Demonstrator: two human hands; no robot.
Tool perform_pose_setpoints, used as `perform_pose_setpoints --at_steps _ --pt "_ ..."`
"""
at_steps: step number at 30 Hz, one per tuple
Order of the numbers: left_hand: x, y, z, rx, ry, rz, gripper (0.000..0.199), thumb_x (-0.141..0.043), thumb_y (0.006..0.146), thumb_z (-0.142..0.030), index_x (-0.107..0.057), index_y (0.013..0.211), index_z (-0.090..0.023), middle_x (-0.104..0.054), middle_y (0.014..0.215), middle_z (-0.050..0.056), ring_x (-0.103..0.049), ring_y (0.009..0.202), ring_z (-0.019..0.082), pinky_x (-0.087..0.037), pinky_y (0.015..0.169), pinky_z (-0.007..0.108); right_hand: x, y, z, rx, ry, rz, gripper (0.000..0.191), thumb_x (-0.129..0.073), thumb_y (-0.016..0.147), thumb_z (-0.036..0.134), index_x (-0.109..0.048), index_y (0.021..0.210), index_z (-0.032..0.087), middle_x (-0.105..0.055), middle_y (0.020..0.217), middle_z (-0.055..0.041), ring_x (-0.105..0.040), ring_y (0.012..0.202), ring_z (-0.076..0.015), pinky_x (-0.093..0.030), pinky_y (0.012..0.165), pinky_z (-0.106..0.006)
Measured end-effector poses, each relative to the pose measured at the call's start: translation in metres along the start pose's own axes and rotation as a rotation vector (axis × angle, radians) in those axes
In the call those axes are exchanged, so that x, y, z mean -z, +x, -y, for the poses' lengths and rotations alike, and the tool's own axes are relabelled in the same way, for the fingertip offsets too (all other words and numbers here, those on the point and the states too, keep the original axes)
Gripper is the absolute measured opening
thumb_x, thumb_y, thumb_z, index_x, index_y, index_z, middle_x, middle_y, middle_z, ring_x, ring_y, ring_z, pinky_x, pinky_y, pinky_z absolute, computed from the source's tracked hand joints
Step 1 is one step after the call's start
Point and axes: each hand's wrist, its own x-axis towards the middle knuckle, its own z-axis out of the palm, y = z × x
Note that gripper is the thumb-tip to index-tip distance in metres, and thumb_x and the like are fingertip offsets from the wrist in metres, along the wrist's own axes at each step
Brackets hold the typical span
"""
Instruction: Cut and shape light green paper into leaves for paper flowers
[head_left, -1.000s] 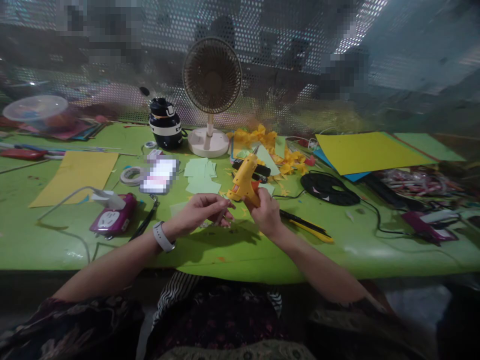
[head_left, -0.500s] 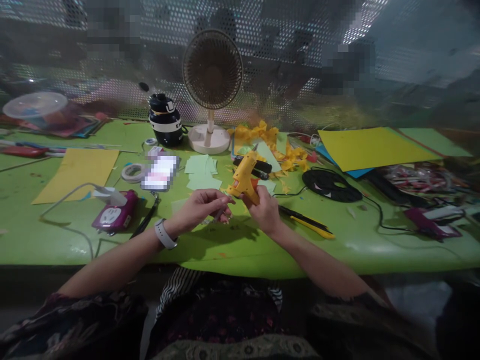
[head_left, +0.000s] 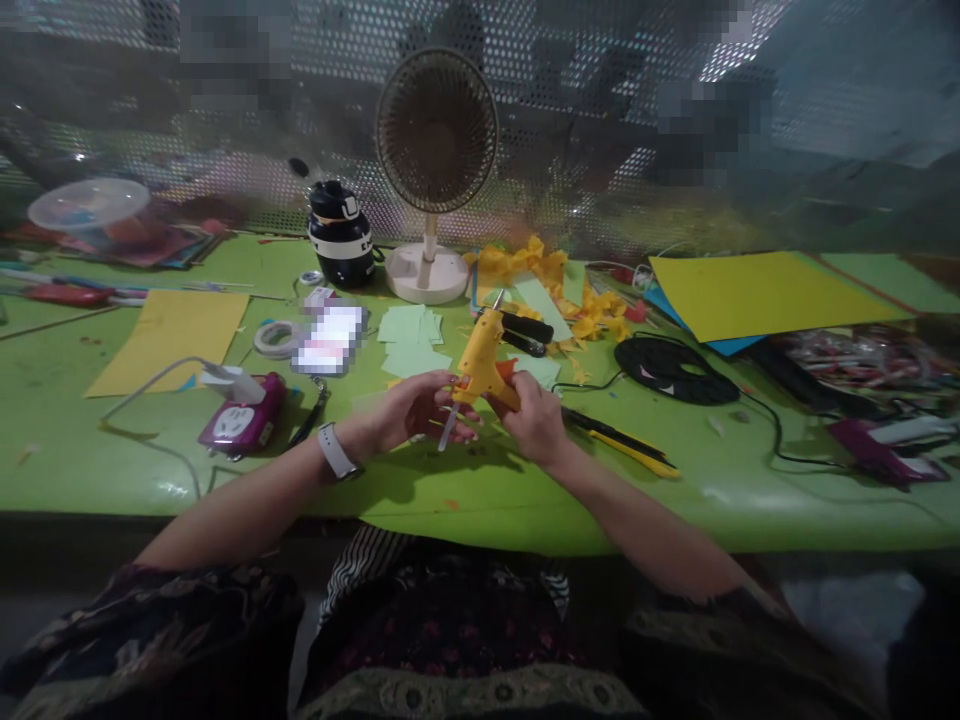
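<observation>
My right hand (head_left: 534, 415) is wrapped round the handle of a yellow glue gun (head_left: 480, 358), its nozzle pointing up and away. A translucent glue stick (head_left: 448, 427) sticks out of the gun's rear end, slanting down. My left hand (head_left: 420, 408) is beside the gun's rear, fingers apart and curved around the stick without visibly gripping it. Light green paper pieces (head_left: 411, 340) lie beyond my left hand. Black-handled scissors (head_left: 525, 328) rest behind the gun.
Behind stand a fan (head_left: 427, 275) and a dark bottle (head_left: 341, 240). At left are a phone (head_left: 330, 340), tape roll (head_left: 276, 339) and purple power socket (head_left: 241, 420). A yellow-black cutter (head_left: 630, 446), black disc (head_left: 675, 370) and cable lie right.
The glue stick, earlier among my left fingers, now sits in the rear of the gun. My left fingers have opened. The view has shifted slightly.
</observation>
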Motion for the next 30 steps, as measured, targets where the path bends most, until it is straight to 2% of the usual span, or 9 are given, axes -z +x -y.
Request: perform_pose_setpoints --at_steps 4,9,18,23,28,30 --pt "0.002 0.002 0.001 0.011 -0.029 0.021 0.032 -0.068 0.078 -0.036 -0.052 0.1 -0.019 -0.076 0.083 0.006 -0.074 0.07 0.022 -0.055 0.077 0.038 -0.001 -0.002 -0.002 0.041 -0.025 0.005 0.019 -0.056 0.094 0.038 -0.054 0.092 0.02 -0.063 0.077 -0.0049 -0.058 0.061 -0.018 -0.041 0.054 -0.028" --pt "0.001 0.003 0.001 0.042 -0.054 0.011 0.027 -0.069 0.077 -0.034 -0.053 0.093 -0.018 -0.076 0.081 0.007 -0.074 0.069 0.021 -0.056 0.075 0.037 -0.002 -0.002 -0.002 0.129 -0.067 -0.058 0.014 -0.055 0.095 0.033 -0.052 0.092 0.019 -0.063 0.078 -0.0051 -0.057 0.06 -0.0173 -0.04 0.053 -0.027" --pt "0.0 0.001 0.003 0.032 -0.054 0.001 0.023 -0.064 0.081 -0.032 -0.054 0.096 -0.019 -0.077 0.081 0.006 -0.073 0.07 0.019 -0.056 0.079 0.038 -0.002 -0.003 -0.004 0.073 -0.077 0.018 0.01 -0.054 0.091 0.03 -0.051 0.093 0.02 -0.063 0.079 -0.0057 -0.058 0.063 -0.0188 -0.042 0.056 -0.029" --pt "0.003 0.004 0.004 0.05 -0.081 -0.016 0.022 -0.062 0.081 -0.032 -0.057 0.097 -0.019 -0.077 0.081 0.006 -0.073 0.072 0.02 -0.056 0.078 0.038 -0.005 -0.003 -0.005 0.044 -0.064 0.018 0.014 -0.054 0.092 0.035 -0.051 0.093 0.021 -0.064 0.08 -0.0069 -0.059 0.066 -0.0207 -0.044 0.057 -0.031" --pt "0.01 0.011 0.005 0.078 -0.124 -0.019 0.022 -0.058 0.083 -0.031 -0.06 0.101 -0.017 -0.076 0.081 0.007 -0.072 0.073 0.02 -0.055 0.081 0.04 -0.007 0.0 0.0 -0.056 -0.021 0.065 0.026 -0.055 0.093 0.048 -0.052 0.094 0.021 -0.067 0.083 -0.0091 -0.062 0.069 -0.0239 -0.046 0.061 -0.034" --pt "0.01 0.012 0.007 0.063 -0.121 -0.007 0.028 -0.057 0.087 -0.036 -0.061 0.106 -0.016 -0.076 0.083 0.007 -0.072 0.073 0.019 -0.055 0.081 0.038 -0.007 0.004 0.004 -0.119 0.038 0.076 0.033 -0.054 0.092 0.054 -0.053 0.095 0.021 -0.068 0.083 -0.0087 -0.062 0.068 -0.0237 -0.046 0.06 -0.034"
